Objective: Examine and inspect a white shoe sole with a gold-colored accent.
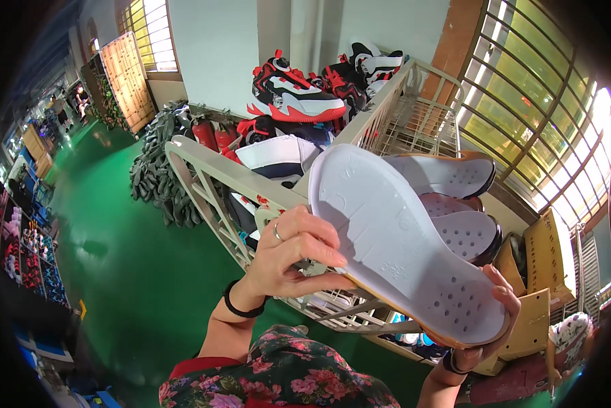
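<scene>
A shoe sole [394,228] is held up in front of me, its pale grey-white inner face turned toward me and its rim tan. Round holes dot the heel end at the lower right. My left hand [295,253], with a ring and a dark wrist band, pinches the left edge near the middle. At the heel, my right hand [499,313] wraps round the rim, its palm hidden behind the sole. Just beyond it, more soles [463,234] with holed heels lie in the wire cart [210,173].
Red, white and black sneakers [295,92] are piled in the cart. A heap of dark grey soles [166,163] and red fire extinguishers [205,132] stand left of it. Cardboard boxes [549,255] sit at the right below a barred window [537,95]. The floor [115,251] is green.
</scene>
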Demonstrator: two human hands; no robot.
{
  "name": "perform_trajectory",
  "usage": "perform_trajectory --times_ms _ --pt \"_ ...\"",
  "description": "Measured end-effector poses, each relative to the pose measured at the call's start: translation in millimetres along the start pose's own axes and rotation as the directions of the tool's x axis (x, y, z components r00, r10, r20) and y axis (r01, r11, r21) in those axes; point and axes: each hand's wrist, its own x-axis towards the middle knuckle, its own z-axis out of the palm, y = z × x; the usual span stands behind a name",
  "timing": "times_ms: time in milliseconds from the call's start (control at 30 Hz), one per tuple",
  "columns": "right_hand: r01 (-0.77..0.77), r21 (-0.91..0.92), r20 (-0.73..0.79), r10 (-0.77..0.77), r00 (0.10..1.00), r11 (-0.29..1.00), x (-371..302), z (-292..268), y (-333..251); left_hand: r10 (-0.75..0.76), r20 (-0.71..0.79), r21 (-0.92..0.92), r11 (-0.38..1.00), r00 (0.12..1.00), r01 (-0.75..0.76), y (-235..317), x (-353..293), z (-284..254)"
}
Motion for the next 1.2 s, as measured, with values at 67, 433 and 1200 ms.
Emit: perform_trajectory --times_ms 67,433,1200 --pt "-0.005 -0.003 -0.012 0.005 1.0 1.0 -1 -1 0 0.021 -0.029 -0.02 1.0 0.999 -0.022 -4 -1 4" --pt "-0.012 -0.199 -0.083 -0.005 0.997 0.98 -4 0 3 0.019 -0.044 -0.065 0.998 0.999 -0.022 -7 0 2" --pt "0.205 -0.16 -0.15 -0.229 0.962 0.966 17 89 -12 0.05 -0.132 -0.164 0.984 0.99 -0.071 -19 -9 8"
